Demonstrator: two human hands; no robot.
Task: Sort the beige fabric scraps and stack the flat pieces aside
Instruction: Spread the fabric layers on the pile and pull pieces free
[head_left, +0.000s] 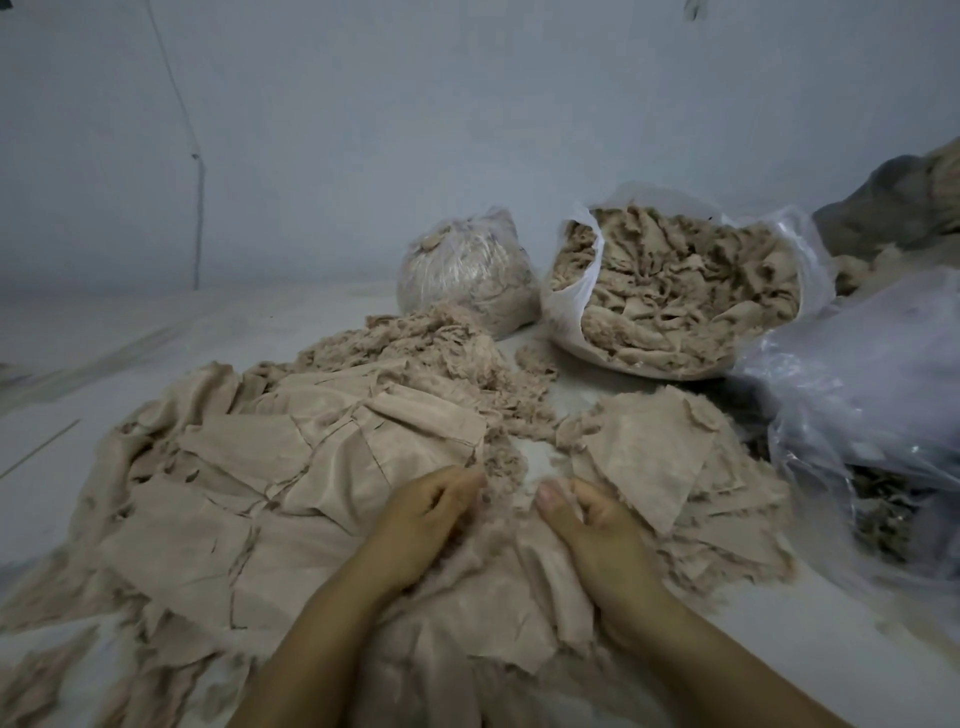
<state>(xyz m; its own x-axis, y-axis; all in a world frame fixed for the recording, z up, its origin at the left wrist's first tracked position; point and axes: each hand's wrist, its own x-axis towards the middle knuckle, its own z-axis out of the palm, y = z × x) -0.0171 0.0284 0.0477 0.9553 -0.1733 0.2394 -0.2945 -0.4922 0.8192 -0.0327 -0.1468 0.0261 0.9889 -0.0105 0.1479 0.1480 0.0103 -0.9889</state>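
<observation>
I am looking down at a pale surface (519, 691) covered in beige fabric scraps. My left hand (426, 512) and my right hand (584, 525) sit close together at the lower middle, not touching each other. Both have their fingers curled into a small tuft of frayed beige scrap (506, 486) that lies between them; I cannot tell how firmly either one pinches it. To my left spreads a broad layer of flat beige pieces (260, 483), overlapping each other. Just beside my right hand lies a smaller stack of flat pieces (660, 457), with ragged edges. Behind my hands, toward the wall, is a loose mound of shredded scraps (431, 348). Farther back stand two clear plastic bags: a closed round bag (467, 270) on the left and, touching it, an open bag (675, 286) brimming with crumpled beige strips. At the far right a large crinkled plastic sheet (872, 374) lies over darker material. A pale wall (467, 104) fills the background.
</observation>
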